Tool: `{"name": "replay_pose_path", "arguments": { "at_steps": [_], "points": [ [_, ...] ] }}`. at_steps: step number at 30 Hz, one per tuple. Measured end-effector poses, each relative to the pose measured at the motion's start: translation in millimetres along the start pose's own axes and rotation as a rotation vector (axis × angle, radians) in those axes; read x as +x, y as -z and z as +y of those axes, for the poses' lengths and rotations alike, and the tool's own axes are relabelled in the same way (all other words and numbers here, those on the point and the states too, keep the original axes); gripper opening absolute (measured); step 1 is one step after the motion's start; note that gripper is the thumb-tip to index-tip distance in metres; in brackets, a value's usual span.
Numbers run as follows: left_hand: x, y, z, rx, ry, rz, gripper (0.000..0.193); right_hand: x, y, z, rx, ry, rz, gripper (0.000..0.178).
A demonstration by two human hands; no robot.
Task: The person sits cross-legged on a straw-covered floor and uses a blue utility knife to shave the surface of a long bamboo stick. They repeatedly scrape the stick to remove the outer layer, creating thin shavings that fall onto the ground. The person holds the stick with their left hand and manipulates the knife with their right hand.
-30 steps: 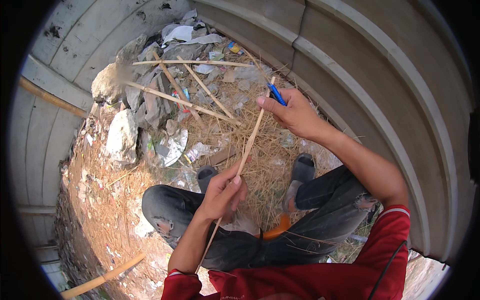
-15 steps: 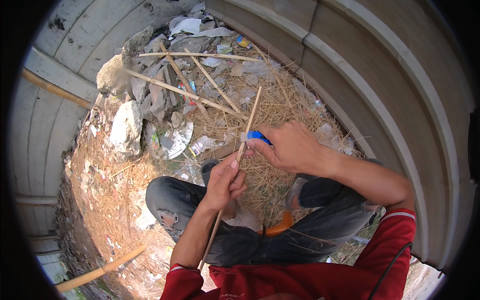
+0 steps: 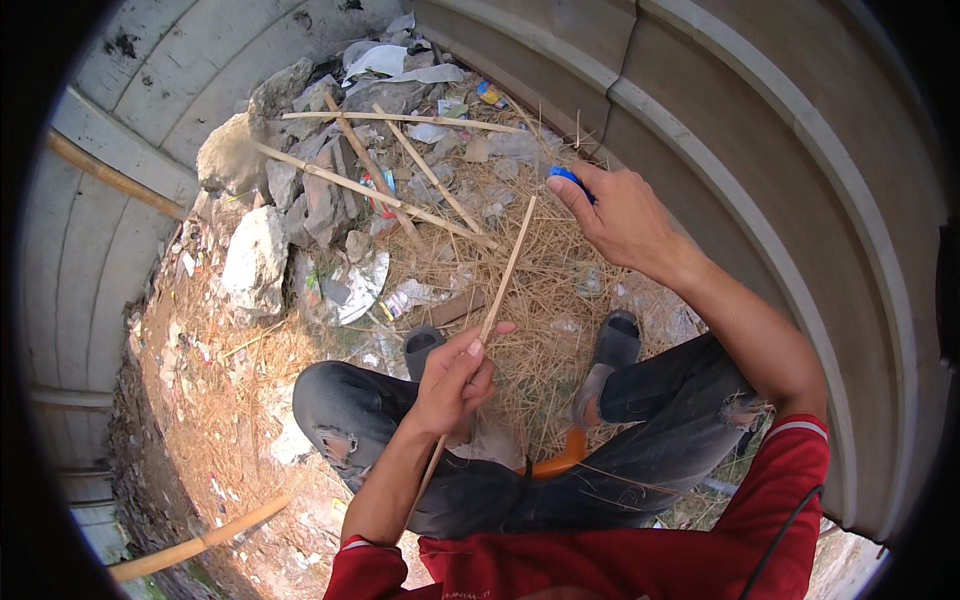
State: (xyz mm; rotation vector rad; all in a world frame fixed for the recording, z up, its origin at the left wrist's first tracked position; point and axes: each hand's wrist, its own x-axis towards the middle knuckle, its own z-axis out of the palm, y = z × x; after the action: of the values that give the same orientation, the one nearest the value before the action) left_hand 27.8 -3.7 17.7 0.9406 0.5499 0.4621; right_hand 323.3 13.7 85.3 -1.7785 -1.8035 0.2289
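Note:
My left hand (image 3: 453,387) is closed round a thin bamboo stick (image 3: 511,262), its fingers wrapped about the middle. The stick slants up and away from me, its pale far end free, while the lower part runs down beside my left forearm. Up and to the right, my right hand (image 3: 630,220) grips a blue-handled cutter knife (image 3: 572,183), thumb pressed along the handle. The knife is apart from the stick, beyond its far end; its blade is too blurred to make out clearly. Thin pale shavings (image 3: 535,310) litter the ground beneath both hands.
Several bamboo sticks (image 3: 375,192) lie crossed ahead over grey rocks (image 3: 254,262) and scraps of litter. A corrugated metal wall (image 3: 760,150) curves close along the right. Another bamboo pole (image 3: 205,540) lies at lower left. I sit low on something orange (image 3: 562,458).
My right hand with the knife has swung up and right, off the stick toward the metal wall. The stick's far end has dropped slightly and shifted right in my left hand.

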Motion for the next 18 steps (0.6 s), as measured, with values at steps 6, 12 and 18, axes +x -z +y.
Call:
{"name": "replay_pose_path", "arguments": {
  "at_steps": [6, 12, 18],
  "points": [
    [7, 2, 5, 0.063, -0.116, 0.094, 0.047, -34, -16, -50, 0.022, 0.057, -0.159, 0.044],
    [10, 2, -1, 0.312, -0.147, 0.174, 0.041, -41, -30, -53, -0.042, 0.116, -0.36, 0.044],
    [3, 0, -3, 0.439, -0.154, 0.224, 0.043, 5, -10, -3, -0.097, -0.081, -0.034, 0.053]
  ]
}}
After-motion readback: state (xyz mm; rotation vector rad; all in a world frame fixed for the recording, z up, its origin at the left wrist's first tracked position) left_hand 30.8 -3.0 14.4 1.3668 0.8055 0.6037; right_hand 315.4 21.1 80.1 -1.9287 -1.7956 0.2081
